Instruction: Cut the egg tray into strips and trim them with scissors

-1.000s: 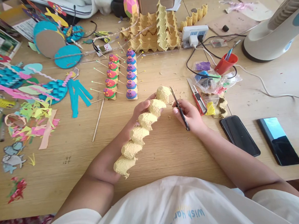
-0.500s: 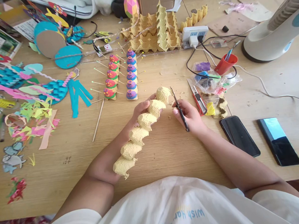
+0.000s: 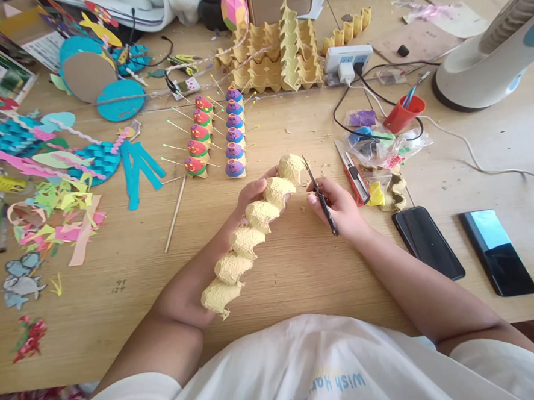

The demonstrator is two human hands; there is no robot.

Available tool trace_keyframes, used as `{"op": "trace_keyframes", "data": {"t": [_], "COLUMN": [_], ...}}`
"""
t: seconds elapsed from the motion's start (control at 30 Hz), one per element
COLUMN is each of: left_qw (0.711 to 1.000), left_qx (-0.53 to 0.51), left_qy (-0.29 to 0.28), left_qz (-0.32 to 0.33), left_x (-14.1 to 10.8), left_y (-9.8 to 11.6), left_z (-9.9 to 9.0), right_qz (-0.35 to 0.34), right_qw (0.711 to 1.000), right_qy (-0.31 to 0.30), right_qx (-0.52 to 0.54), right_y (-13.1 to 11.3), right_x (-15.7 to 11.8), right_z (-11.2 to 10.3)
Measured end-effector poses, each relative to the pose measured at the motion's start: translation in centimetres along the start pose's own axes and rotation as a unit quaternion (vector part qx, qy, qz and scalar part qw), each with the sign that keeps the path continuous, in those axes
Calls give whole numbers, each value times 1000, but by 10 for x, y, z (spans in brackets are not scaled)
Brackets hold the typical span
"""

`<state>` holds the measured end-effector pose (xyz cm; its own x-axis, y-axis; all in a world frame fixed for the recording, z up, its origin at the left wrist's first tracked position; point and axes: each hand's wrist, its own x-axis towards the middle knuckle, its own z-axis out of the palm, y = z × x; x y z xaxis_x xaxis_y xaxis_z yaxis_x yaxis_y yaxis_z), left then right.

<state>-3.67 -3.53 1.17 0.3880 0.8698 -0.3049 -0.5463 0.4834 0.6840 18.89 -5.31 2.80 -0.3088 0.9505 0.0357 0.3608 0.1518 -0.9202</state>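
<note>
A pale yellow egg-carton strip (image 3: 243, 242) with several bumps slants from near my chest up to the middle of the table. My left hand (image 3: 254, 195) grips it from behind near its upper end, most fingers hidden under the strip. Black scissors (image 3: 322, 201) are held in my right hand (image 3: 335, 203), just right of the strip's top bump; their blades point up and away from me, beside that bump's right edge. Two painted carton strips, one red and green (image 3: 200, 131), one purple and blue (image 3: 234, 129), stand beyond my left hand.
Egg trays (image 3: 258, 58) and a power strip (image 3: 347, 56) lie at the back. To the right are a red cutter (image 3: 355, 179), a red cup (image 3: 403, 114) and two phones (image 3: 427, 242). Paper scraps (image 3: 55, 216) and a wooden stick (image 3: 174, 215) lie left.
</note>
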Motion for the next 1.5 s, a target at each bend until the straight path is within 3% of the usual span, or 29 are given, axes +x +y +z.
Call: {"op": "trace_keyframes", "data": {"t": [0.2, 0.5, 0.77, 1.03, 1.5], "left_qw": [999, 993, 998, 998, 999], "left_qx": [11, 11, 37, 29, 2], "left_qy": [-33, -108, -40, -39, -16], "left_qz": [11, 35, 32, 38, 30], "left_x": [2, -1, 6, 6, 6], "left_y": [-2, 2, -7, -8, -5], "left_z": [-4, 4, -12, -12, -5], "right_qz": [-4, -11, -13, 8, 11], "right_qw": [1000, 1000, 997, 993, 1000], "right_qy": [5, 4, 3, 0, 7], "right_qx": [20, 28, 82, 115, 21], "right_y": [2, 5, 14, 15, 10], "right_x": [1, 2, 5, 8, 9], "right_z": [1, 1, 2, 3, -1]}}
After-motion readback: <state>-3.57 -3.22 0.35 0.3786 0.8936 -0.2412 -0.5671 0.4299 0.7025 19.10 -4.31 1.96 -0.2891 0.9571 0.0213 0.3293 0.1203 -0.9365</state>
